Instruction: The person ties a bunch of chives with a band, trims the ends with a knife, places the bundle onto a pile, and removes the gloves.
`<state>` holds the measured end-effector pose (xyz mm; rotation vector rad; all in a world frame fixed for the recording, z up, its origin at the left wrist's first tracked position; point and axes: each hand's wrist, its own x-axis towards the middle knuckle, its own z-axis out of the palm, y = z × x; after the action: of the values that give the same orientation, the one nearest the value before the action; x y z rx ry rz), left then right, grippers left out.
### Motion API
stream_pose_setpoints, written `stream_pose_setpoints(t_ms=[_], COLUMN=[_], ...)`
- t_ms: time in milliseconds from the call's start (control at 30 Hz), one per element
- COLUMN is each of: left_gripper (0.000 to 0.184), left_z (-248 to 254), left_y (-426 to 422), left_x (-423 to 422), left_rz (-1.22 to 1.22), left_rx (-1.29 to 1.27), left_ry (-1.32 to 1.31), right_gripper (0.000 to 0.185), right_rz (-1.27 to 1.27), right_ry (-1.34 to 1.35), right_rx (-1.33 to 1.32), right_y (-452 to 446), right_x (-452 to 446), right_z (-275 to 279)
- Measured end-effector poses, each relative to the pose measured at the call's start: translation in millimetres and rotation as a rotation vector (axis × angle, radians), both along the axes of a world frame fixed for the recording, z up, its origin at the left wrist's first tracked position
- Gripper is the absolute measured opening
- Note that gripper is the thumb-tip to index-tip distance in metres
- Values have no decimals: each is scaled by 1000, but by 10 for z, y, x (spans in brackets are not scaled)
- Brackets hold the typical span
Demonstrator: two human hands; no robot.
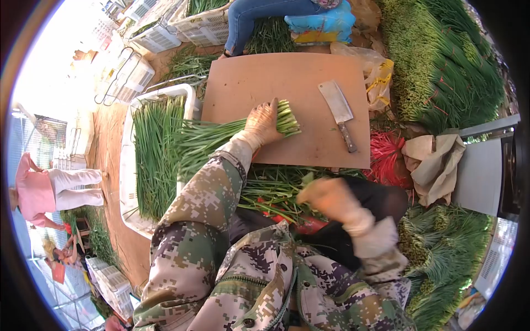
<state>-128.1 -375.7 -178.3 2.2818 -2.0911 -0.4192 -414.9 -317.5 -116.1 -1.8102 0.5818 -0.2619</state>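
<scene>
My gloved left hand point(263, 124) is wrapped round a bundle of green stalks point(212, 132) on the brown board point(248, 77). The pale cut ends point right, and the long leaves trail left over the white crate point(128, 182) of green stalks. My right hand point(326, 197), also gloved and blurred by motion, is in front of the board's near edge, over my lap. Its fingers are bent round some loose green stalks. A cleaver point(338, 107) lies on the right part of the board, its handle toward me.
Bundled greens point(441, 60) are piled at the upper right, more point(447, 259) at the lower right. Red ties point(386, 154) and brown paper point(436, 160) lie right of the board. Someone in jeans point(243, 25) is beyond it; a person in pink point(34, 190) stands far left.
</scene>
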Motion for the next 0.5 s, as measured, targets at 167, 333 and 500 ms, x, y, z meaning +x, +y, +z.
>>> stream_pose_setpoints(t_ms=[167, 333, 500], left_gripper=[93, 92, 103], left_z=[249, 66, 132], left_y=[139, 133, 141], left_x=[230, 191, 97], left_rz=[-42, 39, 97], left_rx=[-58, 130, 255], left_ry=[151, -4, -100], right_gripper=[60, 58, 68], right_rz=[-128, -615, -494], right_ry=[450, 605, 1034], right_rx=[-364, -834, -786], right_y=[226, -959, -1388], right_x=[97, 50, 416], right_z=[-613, -702, -1103])
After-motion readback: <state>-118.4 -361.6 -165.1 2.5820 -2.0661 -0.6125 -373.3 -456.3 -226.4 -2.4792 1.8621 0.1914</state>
